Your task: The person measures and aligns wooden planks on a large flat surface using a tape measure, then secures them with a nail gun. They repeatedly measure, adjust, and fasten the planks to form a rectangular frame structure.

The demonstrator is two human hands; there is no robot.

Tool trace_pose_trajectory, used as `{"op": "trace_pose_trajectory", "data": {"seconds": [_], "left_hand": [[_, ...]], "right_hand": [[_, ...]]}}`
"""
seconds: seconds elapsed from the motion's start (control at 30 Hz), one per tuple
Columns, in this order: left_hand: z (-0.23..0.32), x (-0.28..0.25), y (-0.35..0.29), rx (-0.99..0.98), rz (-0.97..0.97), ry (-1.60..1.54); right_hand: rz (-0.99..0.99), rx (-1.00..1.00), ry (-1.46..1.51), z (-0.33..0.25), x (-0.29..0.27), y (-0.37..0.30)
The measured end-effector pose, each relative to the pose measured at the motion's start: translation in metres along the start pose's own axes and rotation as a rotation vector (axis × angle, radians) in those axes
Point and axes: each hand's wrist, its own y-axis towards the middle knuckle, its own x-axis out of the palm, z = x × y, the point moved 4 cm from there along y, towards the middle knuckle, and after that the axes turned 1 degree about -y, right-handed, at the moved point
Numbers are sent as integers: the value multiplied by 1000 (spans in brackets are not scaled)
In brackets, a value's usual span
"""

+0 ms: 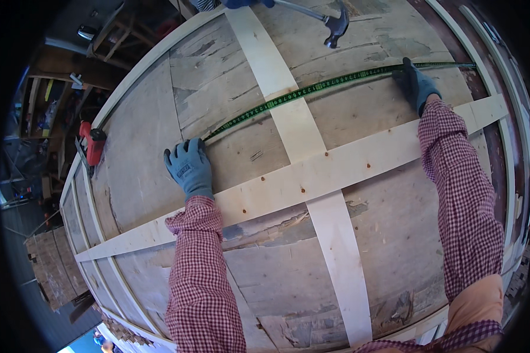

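Measuring tape [318, 88], green and dark-marked, is seen in the head view stretched across the wooden panel [141, 135], over the crossing strip [271, 59], its right end near the frame strip [507, 156]. Right hand [423, 88], gloved: grip appears clenched on the tape. Left hand [191, 167], gloved, lies at the tape's other end; whether its grip pinches the tape or merely rests beside it cannot be told. Progress: the long strip [335, 170] and crossing strip are in position; the tape is extended. No pencil mark can be made out, so any marking is judged outstanding; fastening cannot be confirmed. Edges: the panel's right border is just beyond the right hand; a red tool [92, 141] sits at the left border, apart from the left hand. Room: panel face separates tape from long strip; above the tape, a co-worker's hammer [337, 26] limits movement.
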Motion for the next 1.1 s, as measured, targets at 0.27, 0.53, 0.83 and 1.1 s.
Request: {"op": "trace_pose_trajectory", "data": {"seconds": [0.27,0.53,0.83,1.1], "left_hand": [[-3,4,-5,26,-30,12],[-7,11,-6,27,-63,19],[-6,7,-9,35,-57,-2],[6,-1,1,23,-115,20]], "right_hand": [[301,-178,281,7,0,-9],[243,-5,240,-11,5,-29],[232,105,313,-9,5,-15],[223,-564,-1449,-17,-30,44]]}}
